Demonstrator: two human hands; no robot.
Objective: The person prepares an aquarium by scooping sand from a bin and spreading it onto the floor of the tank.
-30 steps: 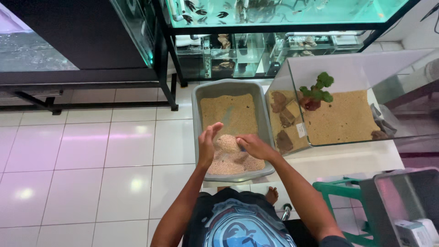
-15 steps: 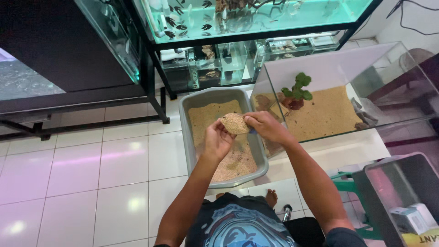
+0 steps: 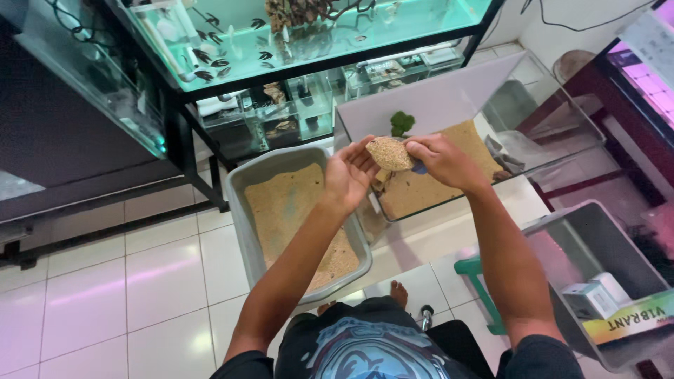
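Seated, knees and a bare foot (image 3: 398, 293) low in frame, white tiled floor (image 3: 105, 281) beneath.

Both hands raised together, higher and further forward than a second ago, when down in the grey tub (image 3: 242, 210). Left hand (image 3: 349, 175) open and cupped, palm up, fingers loosely curled under a heaped mound of sand (image 3: 390, 153). Right hand (image 3: 441, 160) closed over the mound's right side, fingers pressing it; something blue just under them, too hidden to tell what. Sand now lifted clear of the tub, carried above the front edge of the glass tank (image 3: 449, 105).

Below and left of the fingers: grey tub, sand bed left inside, well apart from the load. Directly beyond the fingers: open glass tank, sand floor, small green plant (image 3: 401, 123) at the back.

Right of the fingers, lower: grey box (image 3: 562, 231) holding small cartons, green stool (image 3: 474, 270) beside.

Furthest: black stand (image 3: 186, 147) with lit aquariums, dark fish (image 3: 203, 56) in turquoise water.

Reading: scoop finished, transfer toward the tank under way.
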